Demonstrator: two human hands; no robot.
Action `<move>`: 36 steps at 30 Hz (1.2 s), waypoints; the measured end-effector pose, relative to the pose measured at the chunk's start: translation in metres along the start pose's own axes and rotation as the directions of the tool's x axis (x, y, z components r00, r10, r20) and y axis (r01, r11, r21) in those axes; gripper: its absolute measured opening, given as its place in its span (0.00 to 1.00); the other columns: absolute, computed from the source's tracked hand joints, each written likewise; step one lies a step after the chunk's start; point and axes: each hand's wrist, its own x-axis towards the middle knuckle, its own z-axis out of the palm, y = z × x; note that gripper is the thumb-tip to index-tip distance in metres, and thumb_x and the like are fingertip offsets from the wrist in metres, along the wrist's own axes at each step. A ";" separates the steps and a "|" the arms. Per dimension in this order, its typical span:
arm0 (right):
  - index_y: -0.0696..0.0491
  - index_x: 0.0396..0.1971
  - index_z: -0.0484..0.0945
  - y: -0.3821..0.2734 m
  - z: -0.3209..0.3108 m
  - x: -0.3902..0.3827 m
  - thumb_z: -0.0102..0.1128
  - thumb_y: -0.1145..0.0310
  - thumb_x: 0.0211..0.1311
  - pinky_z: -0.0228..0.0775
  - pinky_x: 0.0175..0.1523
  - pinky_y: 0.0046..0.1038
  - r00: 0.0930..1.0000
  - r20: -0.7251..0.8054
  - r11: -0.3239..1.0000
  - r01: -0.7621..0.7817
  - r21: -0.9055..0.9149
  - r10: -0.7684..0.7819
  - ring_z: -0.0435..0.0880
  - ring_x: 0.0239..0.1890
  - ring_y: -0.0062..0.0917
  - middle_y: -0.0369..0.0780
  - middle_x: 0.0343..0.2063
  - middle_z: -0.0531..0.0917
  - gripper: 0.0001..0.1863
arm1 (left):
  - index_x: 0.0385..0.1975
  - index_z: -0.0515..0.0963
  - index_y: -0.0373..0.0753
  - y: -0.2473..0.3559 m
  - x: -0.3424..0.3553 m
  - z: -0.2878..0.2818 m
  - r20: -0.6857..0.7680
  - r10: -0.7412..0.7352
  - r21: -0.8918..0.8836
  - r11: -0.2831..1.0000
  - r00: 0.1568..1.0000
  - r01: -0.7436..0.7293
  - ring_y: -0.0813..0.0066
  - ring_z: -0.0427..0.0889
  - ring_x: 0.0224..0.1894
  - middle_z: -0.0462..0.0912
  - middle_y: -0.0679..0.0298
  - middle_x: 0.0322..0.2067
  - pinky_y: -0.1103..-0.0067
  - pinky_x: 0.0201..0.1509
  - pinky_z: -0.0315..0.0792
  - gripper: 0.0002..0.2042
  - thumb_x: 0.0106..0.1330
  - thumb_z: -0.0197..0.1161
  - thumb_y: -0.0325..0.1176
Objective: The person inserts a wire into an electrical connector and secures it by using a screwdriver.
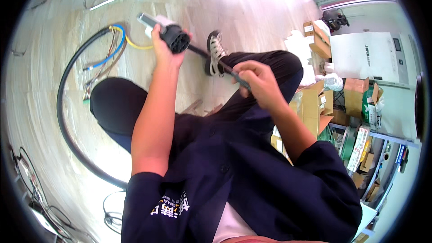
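Note:
My left hand [167, 53] is closed around a charging plug [176, 39], with its round black, multi-hole face turned toward me and a pale grey-white body behind. My right hand [257, 81] grips the ribbed end of a slim dark rod [228, 68]; its kind is not clear. The rod slants up and left toward the plug, and whether they touch I cannot tell. Left of the plug, a thick black cable [63, 103] curves over the floor. Blue, yellow and brown wires [120, 40] fan out from its stripped end, the yellow one running toward my left hand.
My knees are bent, with one sneaker [216, 53] beyond the rod. Cardboard boxes [310, 108], a white cabinet [362, 56] and a loaded shelf [380, 153] line the right side. A metal-framed chair [118, 1] stands far left; thin black cables [33, 177] lie near left.

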 end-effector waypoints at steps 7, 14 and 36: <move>0.50 0.45 0.73 0.019 -0.001 -0.016 0.51 0.64 0.70 0.52 0.17 0.18 0.849 0.430 0.438 -0.527 0.728 0.307 0.60 0.15 0.14 0.35 0.27 0.75 0.09 | 0.38 0.74 0.34 0.004 -0.001 -0.007 0.041 -0.040 0.004 0.999 0.998 0.040 0.54 0.82 0.34 0.80 0.53 0.33 0.58 0.47 0.78 0.27 0.63 0.55 0.59; 0.47 0.49 0.70 0.012 -0.005 0.002 0.48 0.64 0.73 0.47 0.18 0.17 0.850 0.435 0.571 -0.523 0.633 0.297 0.56 0.15 0.12 0.30 0.22 0.66 0.09 | 0.44 0.72 0.32 0.012 -0.007 0.002 -0.029 -0.010 0.045 0.999 1.000 0.012 0.52 0.81 0.40 0.79 0.50 0.38 0.60 0.48 0.78 0.29 0.64 0.55 0.58; 0.48 0.55 0.65 0.032 0.054 -0.024 0.39 0.63 0.77 0.47 0.22 0.18 0.748 0.621 0.472 -0.645 0.601 0.233 0.55 0.18 0.14 0.30 0.23 0.61 0.13 | 0.57 0.69 0.35 0.051 -0.029 -0.045 -0.004 -0.103 0.139 0.985 0.995 0.103 0.53 0.82 0.43 0.79 0.47 0.43 0.61 0.48 0.79 0.36 0.61 0.51 0.62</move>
